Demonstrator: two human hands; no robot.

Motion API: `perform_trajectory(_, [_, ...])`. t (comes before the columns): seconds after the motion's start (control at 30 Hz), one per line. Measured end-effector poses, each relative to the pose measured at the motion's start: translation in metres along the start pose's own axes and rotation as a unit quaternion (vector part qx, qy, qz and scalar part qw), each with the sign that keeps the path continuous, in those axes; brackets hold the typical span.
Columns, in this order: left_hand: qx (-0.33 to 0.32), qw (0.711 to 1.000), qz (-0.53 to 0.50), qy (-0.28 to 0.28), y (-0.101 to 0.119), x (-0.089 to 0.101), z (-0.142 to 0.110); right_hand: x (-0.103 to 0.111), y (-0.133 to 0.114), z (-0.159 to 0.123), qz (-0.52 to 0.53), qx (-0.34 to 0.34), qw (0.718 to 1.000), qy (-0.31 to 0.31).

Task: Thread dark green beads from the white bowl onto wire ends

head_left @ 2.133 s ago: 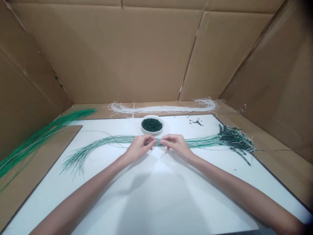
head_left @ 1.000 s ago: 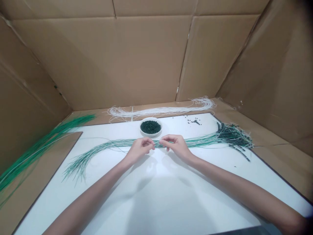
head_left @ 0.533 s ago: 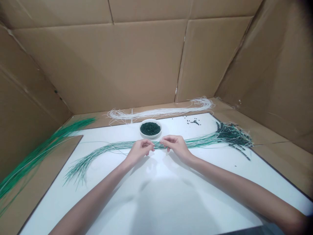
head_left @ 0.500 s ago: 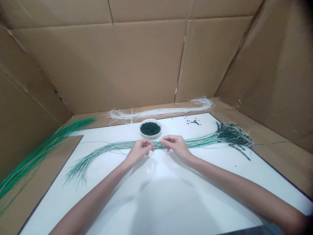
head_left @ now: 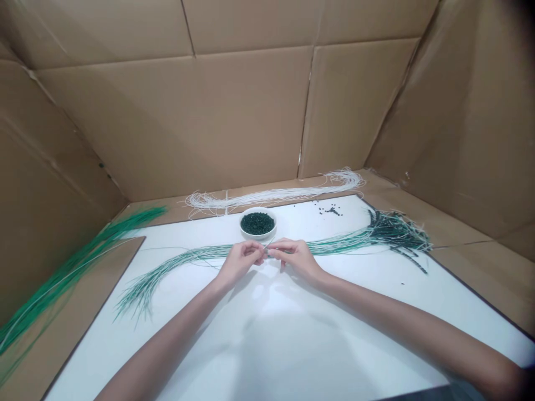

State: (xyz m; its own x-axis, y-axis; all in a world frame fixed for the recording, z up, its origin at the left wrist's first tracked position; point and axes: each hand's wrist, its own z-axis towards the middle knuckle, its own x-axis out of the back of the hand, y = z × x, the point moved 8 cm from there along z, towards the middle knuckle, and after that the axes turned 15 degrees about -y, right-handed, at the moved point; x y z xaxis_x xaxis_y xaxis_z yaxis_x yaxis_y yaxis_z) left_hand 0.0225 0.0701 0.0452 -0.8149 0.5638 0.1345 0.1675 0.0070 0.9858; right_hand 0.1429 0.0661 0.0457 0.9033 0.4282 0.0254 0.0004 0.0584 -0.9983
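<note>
My left hand (head_left: 239, 263) and my right hand (head_left: 299, 259) meet at the middle of the board, fingertips nearly touching. Both are closed in a pinch. A short length of thin strand (head_left: 271, 243) sticks up between the fingertips, and both hands seem to grip it. Behind and under the hands runs a long bundle of green and white strands (head_left: 343, 243). Its right end carries many dark beads (head_left: 395, 229), while the left end fans out bare. Just beyond my fingers stands a white bowl (head_left: 258, 237) holding small dark green beads (head_left: 257, 223).
Loose dark beads (head_left: 332, 210) lie scattered right of the bowl on the white board (head_left: 276, 345). A bundle of white strands (head_left: 267, 196) lies along the back. Green strands (head_left: 62, 278) lie on cardboard at the left. Cardboard walls (head_left: 251, 111) enclose the back and sides.
My right hand has come left, closing the small gap to my left hand; the strand now points up between the fingertips. The camera view has tilted and shifted slightly.
</note>
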Motion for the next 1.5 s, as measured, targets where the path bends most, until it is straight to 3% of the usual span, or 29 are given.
perform_trajectory(0.47, [0.017, 1.0, -0.006, 0.005, -0.006, -0.006, 0.0, 0.004, -0.012, -0.003, -0.046, 0.045, 0.997, 0.045])
perform_trajectory(0.67, [-0.001, 1.0, -0.015, 0.02, -0.003, -0.004, 0.0, 0.003, -0.012, -0.003, -0.049, 0.05, 0.997, 0.04])
perform_trajectory(0.83, [-0.025, 0.997, -0.053, 0.054, -0.001, -0.001, -0.002, -0.007, -0.019, -0.007, -0.109, 0.1, 0.989, -0.003])
perform_trajectory(0.93, [-0.026, 0.995, -0.077, 0.062, 0.004, -0.001, -0.004, -0.012, -0.031, -0.013, -0.232, 0.18, 0.956, -0.006])
perform_trajectory(1.07, [-0.063, 0.993, -0.074, 0.065, 0.017, 0.0, -0.007, -0.021, -0.043, -0.026, -0.378, 0.313, 0.871, 0.0])
perform_trajectory(1.13, [-0.082, 0.993, -0.068, 0.059, 0.021, -0.001, -0.007, -0.024, -0.045, -0.029, -0.42, 0.341, 0.841, 0.003])
perform_trajectory(1.2, [-0.094, 0.992, -0.06, 0.055, 0.023, -0.001, -0.008, -0.025, -0.047, -0.03, -0.436, 0.347, 0.831, 0.003])
perform_trajectory(1.3, [-0.109, 0.992, -0.033, 0.051, 0.028, -0.001, -0.01, -0.022, -0.059, -0.031, -0.404, 0.337, 0.851, -0.002])
perform_trajectory(1.4, [-0.116, 0.99, 0.041, 0.061, 0.035, -0.004, -0.015, -0.012, -0.069, -0.026, -0.295, 0.279, 0.914, -0.001])
perform_trajectory(1.5, [-0.131, 0.979, 0.131, 0.085, 0.044, -0.008, -0.02, -0.002, -0.063, -0.018, -0.143, 0.181, 0.973, 0.002])
